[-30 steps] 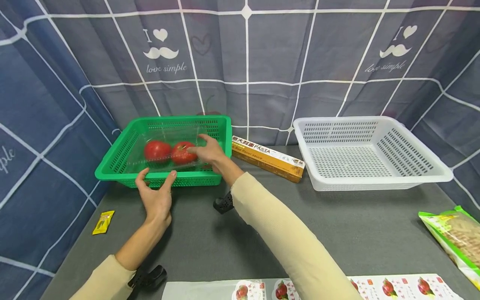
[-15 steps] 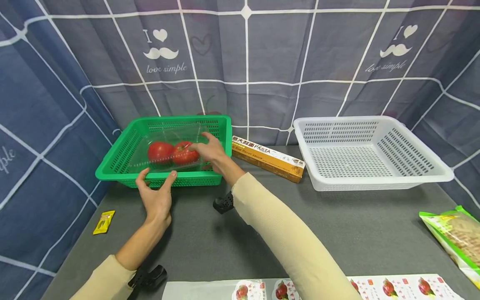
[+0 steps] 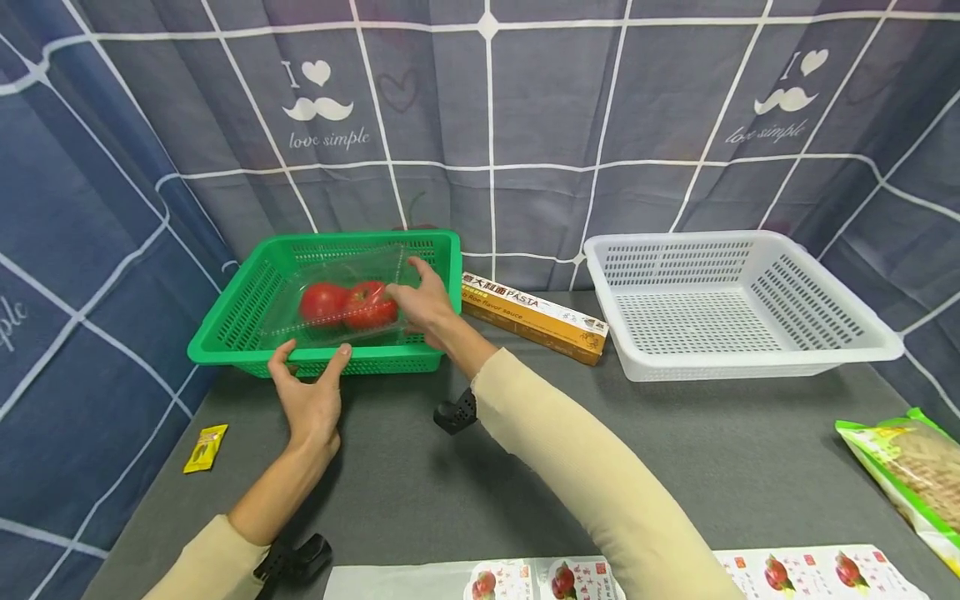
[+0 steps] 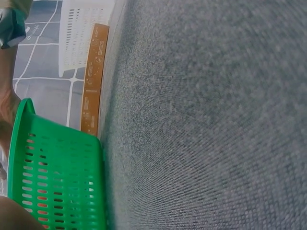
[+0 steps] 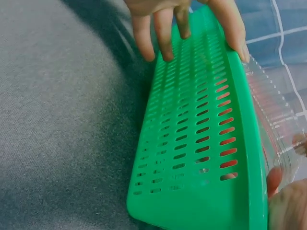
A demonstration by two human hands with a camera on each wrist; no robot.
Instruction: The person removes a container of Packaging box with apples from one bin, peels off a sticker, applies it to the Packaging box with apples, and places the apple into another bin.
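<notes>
A clear plastic box (image 3: 345, 271) with two red tomatoes (image 3: 322, 305) in it lies tilted inside the green basket (image 3: 390, 360). My right hand (image 3: 426, 307) reaches over the basket's front right corner and grips the box's right end between thumb and fingers. My left hand (image 3: 309, 407) holds the basket's front rim. In the right wrist view, the left hand's thumb (image 5: 232, 28) hooks over the rim, and its other fingers lie along the outer wall. The right hand's lower fingers are partly hidden behind the rim.
Right of the basket lies an orange pasta box (image 3: 536, 318), then a white basket (image 3: 757, 360). A small yellow packet (image 3: 205, 448) lies at left, a green-edged food bag (image 3: 911, 475) at far right. A label sheet (image 3: 420, 582) runs along the front. Curtains hang behind.
The plastic box with the tomatoes has shifted slightly right in the green basket, its right end a little higher, along with my right hand. My left hand stays on the rim.
</notes>
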